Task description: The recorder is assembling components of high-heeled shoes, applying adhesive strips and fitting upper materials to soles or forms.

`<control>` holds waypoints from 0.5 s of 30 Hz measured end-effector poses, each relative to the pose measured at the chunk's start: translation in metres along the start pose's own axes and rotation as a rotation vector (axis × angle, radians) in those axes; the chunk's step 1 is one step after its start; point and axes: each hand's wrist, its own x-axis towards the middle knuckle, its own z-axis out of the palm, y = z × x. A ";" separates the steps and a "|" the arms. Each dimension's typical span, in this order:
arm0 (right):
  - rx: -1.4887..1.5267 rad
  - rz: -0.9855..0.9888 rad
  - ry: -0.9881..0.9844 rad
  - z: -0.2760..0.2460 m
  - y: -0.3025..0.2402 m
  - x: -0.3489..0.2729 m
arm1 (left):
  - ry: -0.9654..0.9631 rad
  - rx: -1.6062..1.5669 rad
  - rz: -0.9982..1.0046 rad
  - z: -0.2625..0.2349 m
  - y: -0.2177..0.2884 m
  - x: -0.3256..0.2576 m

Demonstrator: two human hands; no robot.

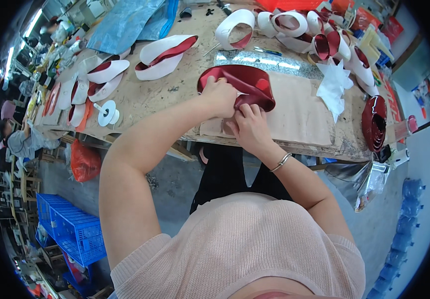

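A glossy dark red shoe upper (261, 85) lies at the near edge of the workbench, its curved band bowed away from me. My left hand (218, 97) is closed on its near left part, fingers curled over the red material. Just to the right and nearer, my right hand (251, 127) pinches the lower edge, its fingertips pressed together there. Exactly what the fingertips grip is partly hidden by the hands. Beneath them is a beige cloth sheet (300, 112) spread on the bench.
White-and-red shoe uppers (162, 55) lie left, with several more in a pile (290, 25) at the far right. A white spool (108, 113), crumpled white paper (334, 87), a shiny slab (275, 64) and a roll of red strips (374, 122) surround the work. Blue crates (70, 226) stand on the floor.
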 end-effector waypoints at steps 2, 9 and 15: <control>0.018 0.031 -0.022 0.000 -0.002 -0.001 | 0.346 0.145 0.390 0.015 -0.025 -0.001; -0.016 0.037 0.017 0.004 -0.003 -0.001 | -0.047 0.169 0.270 -0.017 -0.020 -0.012; 0.020 0.016 -0.019 -0.001 -0.001 0.000 | -0.226 -0.256 -0.287 0.000 -0.012 -0.010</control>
